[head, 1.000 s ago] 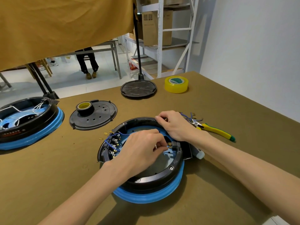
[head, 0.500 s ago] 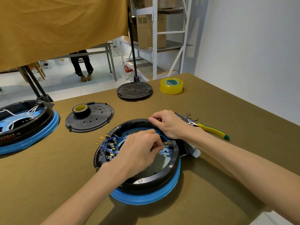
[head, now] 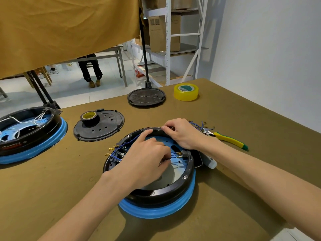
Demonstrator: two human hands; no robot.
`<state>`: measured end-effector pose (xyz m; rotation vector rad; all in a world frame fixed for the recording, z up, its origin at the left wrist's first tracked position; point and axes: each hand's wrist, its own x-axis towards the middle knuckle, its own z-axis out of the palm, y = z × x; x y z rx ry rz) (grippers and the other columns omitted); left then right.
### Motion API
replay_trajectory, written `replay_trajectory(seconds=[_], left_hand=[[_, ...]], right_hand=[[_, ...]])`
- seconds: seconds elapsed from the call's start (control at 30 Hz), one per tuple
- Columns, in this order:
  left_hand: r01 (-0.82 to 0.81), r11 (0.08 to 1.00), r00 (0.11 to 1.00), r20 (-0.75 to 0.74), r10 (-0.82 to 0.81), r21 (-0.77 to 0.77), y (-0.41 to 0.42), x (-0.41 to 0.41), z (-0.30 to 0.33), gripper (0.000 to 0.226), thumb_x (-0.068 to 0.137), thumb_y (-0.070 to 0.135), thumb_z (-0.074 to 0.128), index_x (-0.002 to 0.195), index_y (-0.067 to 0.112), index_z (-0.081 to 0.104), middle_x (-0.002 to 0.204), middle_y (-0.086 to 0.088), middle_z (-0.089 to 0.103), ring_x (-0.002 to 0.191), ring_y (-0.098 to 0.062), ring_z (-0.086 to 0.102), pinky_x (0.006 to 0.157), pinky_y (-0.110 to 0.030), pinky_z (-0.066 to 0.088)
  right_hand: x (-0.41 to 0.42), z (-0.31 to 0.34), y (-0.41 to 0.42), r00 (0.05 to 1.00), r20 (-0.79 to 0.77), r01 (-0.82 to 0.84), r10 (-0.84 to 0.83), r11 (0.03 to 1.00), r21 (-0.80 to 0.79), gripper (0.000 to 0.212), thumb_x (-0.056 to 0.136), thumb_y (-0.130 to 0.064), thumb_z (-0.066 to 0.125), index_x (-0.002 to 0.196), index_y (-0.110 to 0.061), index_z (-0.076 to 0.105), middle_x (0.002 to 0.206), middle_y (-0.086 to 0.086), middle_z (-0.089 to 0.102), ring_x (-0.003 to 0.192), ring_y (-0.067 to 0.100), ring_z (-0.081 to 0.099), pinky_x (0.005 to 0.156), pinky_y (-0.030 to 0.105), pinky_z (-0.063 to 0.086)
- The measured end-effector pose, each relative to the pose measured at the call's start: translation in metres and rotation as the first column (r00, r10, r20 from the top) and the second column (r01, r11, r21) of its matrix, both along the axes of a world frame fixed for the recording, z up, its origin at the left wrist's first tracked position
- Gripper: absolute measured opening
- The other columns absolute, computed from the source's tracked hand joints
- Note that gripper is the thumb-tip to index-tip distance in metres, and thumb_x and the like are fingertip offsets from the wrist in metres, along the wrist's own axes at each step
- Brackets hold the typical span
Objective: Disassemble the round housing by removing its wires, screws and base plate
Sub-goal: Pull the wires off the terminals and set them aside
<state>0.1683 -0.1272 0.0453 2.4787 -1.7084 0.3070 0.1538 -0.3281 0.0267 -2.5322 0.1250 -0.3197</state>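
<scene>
Blue-rimmed and black, a second round unit (head: 29, 134) with white wires sits at the bench's (head: 52, 188) left edge. Next comes a black perforated plate (head: 102, 126) carrying a small roll of tape (head: 89, 117). At centre lies the round housing (head: 161, 190), open side up. Inside it the left hand (head: 145, 160) pinches blue wires (head: 173, 154) between curled fingers, index finger extended toward the far rim. The right hand (head: 182, 133) grips that far rim with curled fingers. Farther back are a black disc (head: 146, 96) and yellow tape (head: 186, 92); yellow-handled pliers (head: 227, 140) lie right, beside loose blue wire offcuts (head: 199, 125).
</scene>
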Motion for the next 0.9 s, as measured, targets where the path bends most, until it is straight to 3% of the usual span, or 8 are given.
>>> replay_trajectory(seconds=[0.17, 0.27, 0.37, 0.6, 0.8, 0.9], left_hand=[[0.059, 0.997, 0.98, -0.186, -0.068, -0.05, -0.0044, 0.0006, -0.0033, 0.018, 0.102, 0.033, 0.054, 0.104, 0.028, 0.072, 0.086, 0.013, 0.072, 0.084, -0.006, 0.061, 0.121, -0.03, 0.024], [0.033, 0.994, 0.968, -0.243, -0.057, -0.103, -0.0044, -0.0002, -0.006, 0.02, 0.101, 0.036, 0.056, 0.103, 0.026, 0.074, 0.084, 0.013, 0.066, 0.082, -0.008, 0.056, 0.094, -0.034, 0.051], [0.032, 0.99, 0.961, -0.269, -0.068, -0.134, -0.0036, -0.001, -0.007, 0.019, 0.101, 0.033, 0.059, 0.098, 0.023, 0.075, 0.084, 0.014, 0.062, 0.084, -0.009, 0.057, 0.078, -0.034, 0.052], [0.061, 0.985, 0.973, -0.21, -0.095, -0.164, -0.0029, -0.0027, -0.0085, 0.021, 0.1, 0.026, 0.057, 0.088, 0.017, 0.071, 0.082, 0.007, 0.062, 0.082, -0.013, 0.056, 0.08, -0.03, 0.046], [0.105, 0.981, 0.96, -0.241, -0.143, -0.162, -0.0012, 0.0022, -0.0065, 0.02, 0.101, 0.027, 0.058, 0.094, 0.018, 0.074, 0.086, 0.008, 0.064, 0.085, -0.011, 0.057, 0.081, -0.033, 0.05], [0.147, 0.971, 0.96, -0.209, -0.186, -0.19, -0.0041, 0.0022, -0.0037, 0.019, 0.1, 0.023, 0.06, 0.09, 0.016, 0.074, 0.083, 0.007, 0.065, 0.081, -0.012, 0.058, 0.094, -0.032, 0.048]], right_hand=[[-0.0016, -0.0003, 0.0014, 1.0, 0.012, 0.001, -0.001, 1.0, -0.005, 0.036, 0.106, -0.036, 0.047, 0.098, -0.013, 0.074, 0.086, 0.002, 0.071, 0.08, 0.021, 0.063, 0.075, 0.043, 0.05], [-0.0013, -0.0004, 0.0015, 1.0, 0.012, 0.0, 0.0, 1.0, -0.007, 0.037, 0.106, -0.036, 0.047, 0.097, -0.012, 0.074, 0.084, 0.002, 0.07, 0.077, 0.021, 0.061, 0.072, 0.042, 0.047], [-0.0012, -0.0001, 0.0013, 1.0, 0.006, -0.006, 0.006, 1.0, -0.015, 0.037, 0.107, -0.036, 0.047, 0.096, -0.012, 0.074, 0.083, 0.001, 0.069, 0.076, 0.02, 0.06, 0.071, 0.04, 0.046], [-0.0001, -0.0006, -0.0008, 1.0, 0.006, -0.017, 0.017, 1.0, -0.026, 0.035, 0.107, -0.037, 0.047, 0.098, -0.015, 0.074, 0.084, -0.004, 0.069, 0.075, 0.012, 0.06, 0.07, 0.038, 0.047], [0.0, -0.0004, -0.0021, 1.0, -0.004, -0.012, 0.012, 1.0, -0.023, 0.036, 0.106, -0.037, 0.047, 0.097, -0.016, 0.074, 0.085, -0.002, 0.07, 0.078, 0.017, 0.062, 0.075, 0.043, 0.05], [0.0005, -0.0001, -0.0011, 1.0, -0.003, -0.012, 0.012, 1.0, -0.026, 0.035, 0.106, -0.037, 0.047, 0.097, -0.015, 0.074, 0.086, -0.002, 0.07, 0.078, 0.017, 0.062, 0.074, 0.043, 0.05]])
